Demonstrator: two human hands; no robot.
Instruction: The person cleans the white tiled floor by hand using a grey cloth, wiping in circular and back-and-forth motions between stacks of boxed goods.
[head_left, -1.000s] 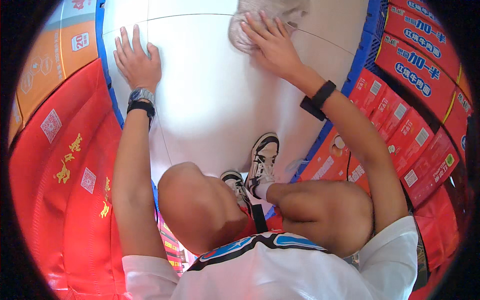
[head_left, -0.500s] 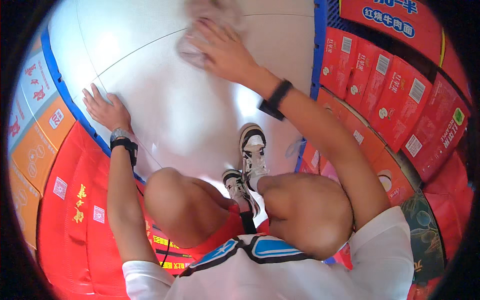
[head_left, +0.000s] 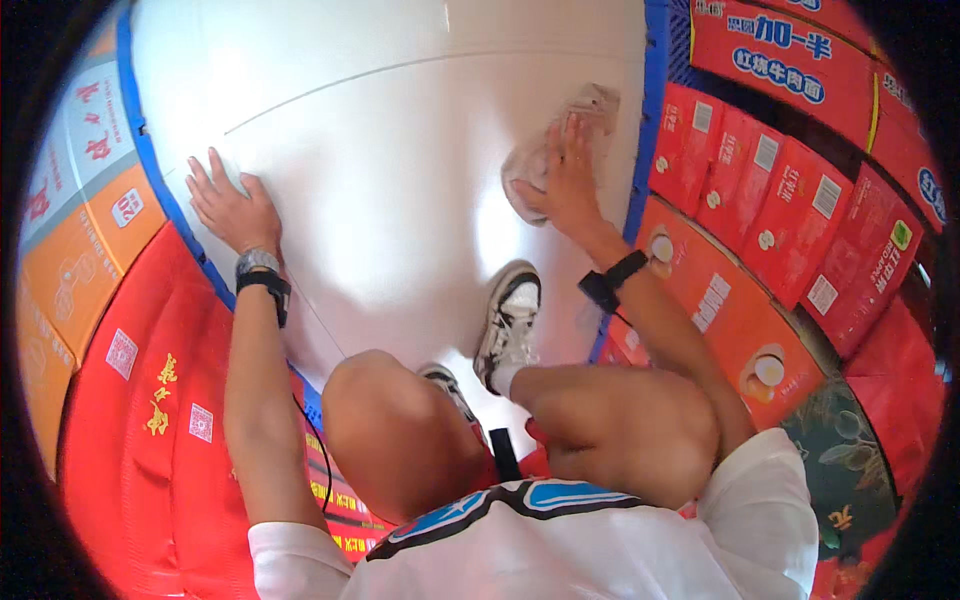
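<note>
My right hand (head_left: 568, 178) presses down on a crumpled, pale brownish cloth (head_left: 598, 105), holding it against the white tiled floor (head_left: 390, 190). Parts of the cloth stick out beyond the fingertips and beside the thumb; the rest is hidden under the palm. On the left, my left hand (head_left: 236, 208) lies flat on the floor with its fingers spread and nothing in it. It rests close to the blue plastic edge (head_left: 150, 170) that borders the floor on that side. I am squatting, with my shoes (head_left: 512, 315) on the floor between the hands.
Red cartons (head_left: 775, 190) are stacked along the right, beside another blue edge (head_left: 648, 120). Orange boxes (head_left: 735, 310) and a dark green box (head_left: 845, 460) sit nearer on that side. Orange and grey boxes (head_left: 95, 230) and a puffy red package (head_left: 150, 420) line the left.
My right hand has swept the cloth to the right and nearer to me, toward the right-hand blue edge. My left hand still lies flat near the left edge.
</note>
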